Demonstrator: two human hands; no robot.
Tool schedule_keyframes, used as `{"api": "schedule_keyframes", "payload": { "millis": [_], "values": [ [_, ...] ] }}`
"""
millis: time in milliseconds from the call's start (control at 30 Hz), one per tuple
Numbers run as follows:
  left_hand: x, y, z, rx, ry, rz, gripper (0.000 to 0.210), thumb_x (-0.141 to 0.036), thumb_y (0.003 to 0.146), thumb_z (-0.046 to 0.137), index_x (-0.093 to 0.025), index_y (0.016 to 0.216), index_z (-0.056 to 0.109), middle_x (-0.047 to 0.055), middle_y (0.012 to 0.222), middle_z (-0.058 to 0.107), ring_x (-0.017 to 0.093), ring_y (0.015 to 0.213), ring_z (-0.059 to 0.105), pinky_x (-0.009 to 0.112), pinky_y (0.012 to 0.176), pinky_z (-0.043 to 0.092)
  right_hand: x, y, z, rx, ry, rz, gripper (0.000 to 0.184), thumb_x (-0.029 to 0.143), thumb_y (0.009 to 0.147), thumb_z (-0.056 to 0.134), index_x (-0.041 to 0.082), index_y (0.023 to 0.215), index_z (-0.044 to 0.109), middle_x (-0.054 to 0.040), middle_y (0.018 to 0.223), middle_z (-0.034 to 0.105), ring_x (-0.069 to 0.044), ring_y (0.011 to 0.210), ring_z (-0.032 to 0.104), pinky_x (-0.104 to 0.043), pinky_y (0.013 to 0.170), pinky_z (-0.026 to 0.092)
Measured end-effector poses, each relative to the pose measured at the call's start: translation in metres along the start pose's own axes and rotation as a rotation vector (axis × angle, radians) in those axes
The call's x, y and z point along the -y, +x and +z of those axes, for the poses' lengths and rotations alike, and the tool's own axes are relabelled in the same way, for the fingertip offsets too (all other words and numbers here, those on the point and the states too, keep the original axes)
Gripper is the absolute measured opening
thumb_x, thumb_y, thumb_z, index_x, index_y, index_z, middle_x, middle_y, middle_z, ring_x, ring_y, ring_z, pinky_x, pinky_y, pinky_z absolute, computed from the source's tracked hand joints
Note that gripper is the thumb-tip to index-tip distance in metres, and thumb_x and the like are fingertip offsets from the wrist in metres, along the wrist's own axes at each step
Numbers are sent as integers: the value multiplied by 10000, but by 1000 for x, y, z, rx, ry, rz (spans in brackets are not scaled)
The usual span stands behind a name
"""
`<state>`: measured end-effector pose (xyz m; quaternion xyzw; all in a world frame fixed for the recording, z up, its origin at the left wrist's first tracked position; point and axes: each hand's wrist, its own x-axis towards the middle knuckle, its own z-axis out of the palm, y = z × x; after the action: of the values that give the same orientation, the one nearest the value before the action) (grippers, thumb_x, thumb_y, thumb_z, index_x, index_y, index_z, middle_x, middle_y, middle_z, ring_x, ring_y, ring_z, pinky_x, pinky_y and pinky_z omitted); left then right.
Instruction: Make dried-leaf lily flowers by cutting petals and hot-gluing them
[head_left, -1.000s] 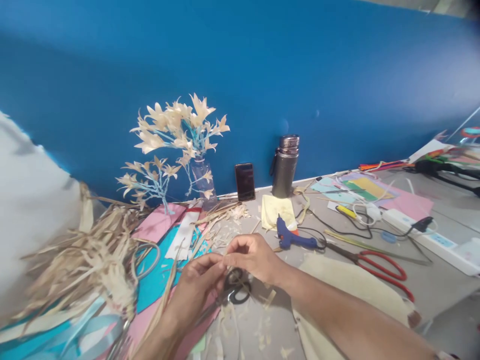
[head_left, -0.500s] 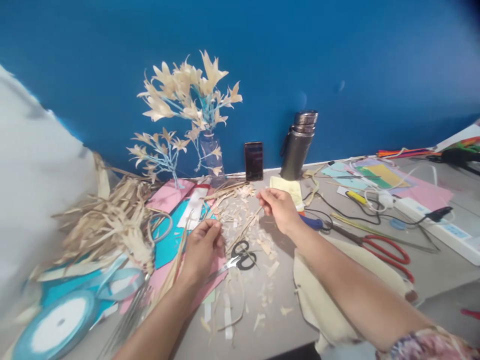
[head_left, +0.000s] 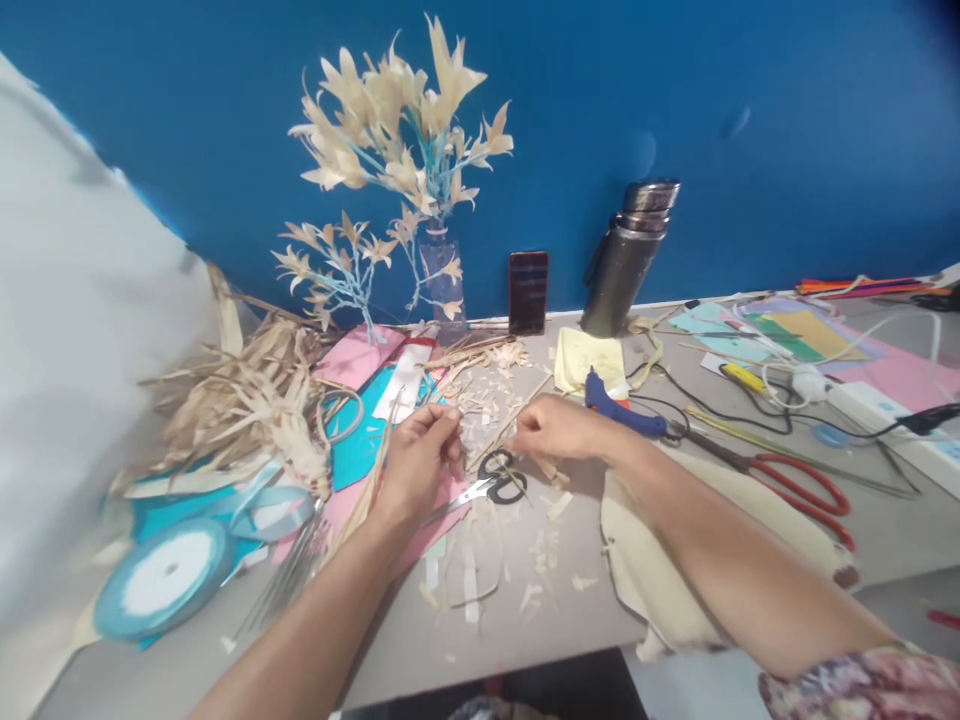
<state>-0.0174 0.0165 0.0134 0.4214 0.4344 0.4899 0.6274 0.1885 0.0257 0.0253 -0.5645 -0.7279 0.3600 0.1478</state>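
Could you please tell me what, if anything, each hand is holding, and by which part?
It cannot be told: the left hand and the right hand both have curled fingers, and nothing shows clearly between them.

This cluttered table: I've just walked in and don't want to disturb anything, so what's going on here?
A person has both bare hands over pale scraps on the table. The left hand and right hand are curled and apart; whether either pinches something thin is too small to tell. Black-handled scissors lie between them. Behind, pale artificial flowers stand in a clear bottle, with dried husks heaped to the left. A blue glue gun lies near the right hand.
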Motion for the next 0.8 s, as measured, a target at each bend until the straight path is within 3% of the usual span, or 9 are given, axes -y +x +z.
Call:
{"api": "schedule_keyframes", "payload": {
  "millis": [67,200,367,567,700,800],
  "values": [
    [1,-1,1,-6,4,6,218,-319,764,701,-189,699,539,-73,431,474,107,350,459,227,372,418,10,-7,6,122,-224,10,353,502,697,749,195,554,649,25,468,556,-111,455,455,-255,494,263],
    [3,-3,3,-22,10,2,212,-317,745,715,-185,711,552,-70,434,478,108,359,468,214,357,406,24,-13,18,112,-471,-33,299,504,637,795,224,629,691,-11,564,625,-168,547,560,-266,515,266],
    [5,-4,4,-8,-6,-10,213,-302,731,722,-188,699,546,-71,429,475,100,344,445,209,348,394,20,-9,17,88,-492,2,294,508,689,765,222,701,698,-38,651,672,-199,618,626,-258,517,279],
    [3,-2,3,-29,12,3,198,-305,738,711,-182,703,560,-67,427,470,107,356,462,216,366,393,13,-7,13,73,-508,-36,74,296,732,699,237,753,738,-46,725,713,-202,671,637,-262,528,278],
    [2,-2,3,-25,11,5,210,-314,747,709,-183,700,551,-73,429,466,105,348,461,222,374,399,13,-7,8,88,-457,-2,98,297,779,669,250,751,751,-22,659,696,-181,640,619,-260,548,294],
    [1,-2,3,-22,2,5,225,-325,743,718,-184,706,546,-79,428,465,98,342,456,225,396,416,13,-7,5,47,-435,-3,115,312,802,658,248,772,749,-22,740,721,-180,700,629,-256,556,294]
  ]
}}
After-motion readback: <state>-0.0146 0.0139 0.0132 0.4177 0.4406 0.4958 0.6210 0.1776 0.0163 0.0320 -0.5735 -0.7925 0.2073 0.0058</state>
